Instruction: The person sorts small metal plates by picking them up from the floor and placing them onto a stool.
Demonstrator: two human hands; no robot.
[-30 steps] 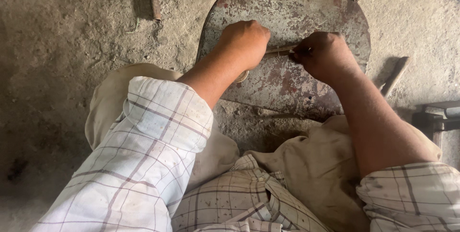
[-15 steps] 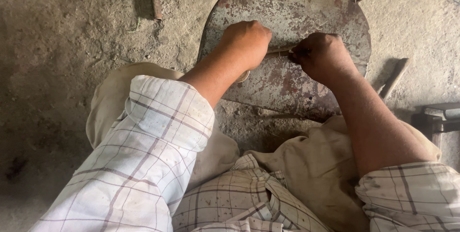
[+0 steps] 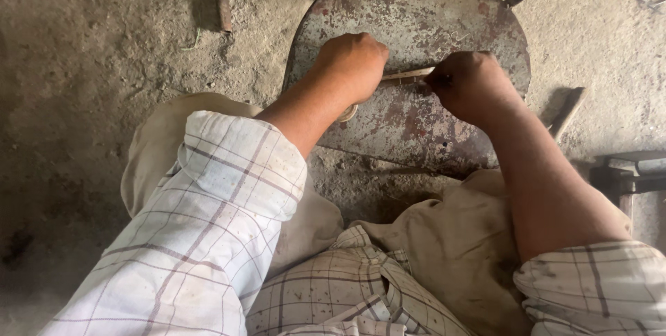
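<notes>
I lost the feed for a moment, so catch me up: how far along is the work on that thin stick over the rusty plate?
Done: nothing finished shows on the rusty metal plate. In hand: the left hand and right hand both grip one thin pale stick, held level just above the plate. Left: I cannot tell how much remains; the stick looks whole and no other sticks are in view.

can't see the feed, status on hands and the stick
Left hand and right hand each shut on thin wooden stick. Stick lies across rusty metal plate. Nothing in the way.
</notes>
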